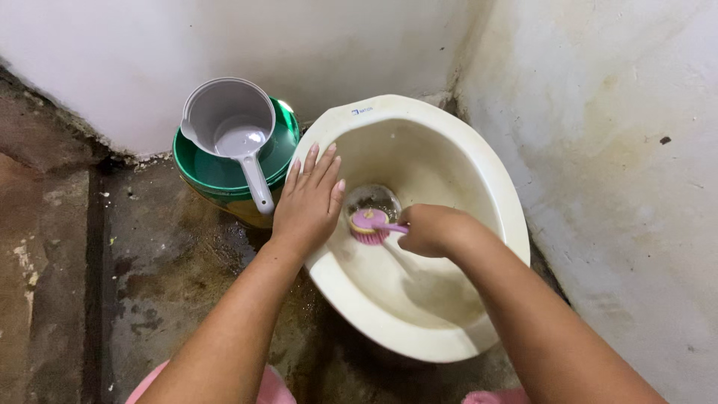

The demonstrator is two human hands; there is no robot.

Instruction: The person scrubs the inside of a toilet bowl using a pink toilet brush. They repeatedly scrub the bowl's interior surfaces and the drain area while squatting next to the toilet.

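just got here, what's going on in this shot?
A person is scrubbing inside a cream toilet bowl set in a corner. The right hand has its grip closed on the handle of a pink scrub brush, whose head sits at the water-filled drain. The left hand rests flat, fingers spread, on the bowl's left rim. Beside the bowl, against the wall, stands a green bucket with a grey dipper lying across its top. The concrete floor looks wet and stained.

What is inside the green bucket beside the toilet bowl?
A grey dipper lies across the green bucket, handle over the rim. The dipper covers most of the opening, so what the bucket holds beneath it cannot be seen.
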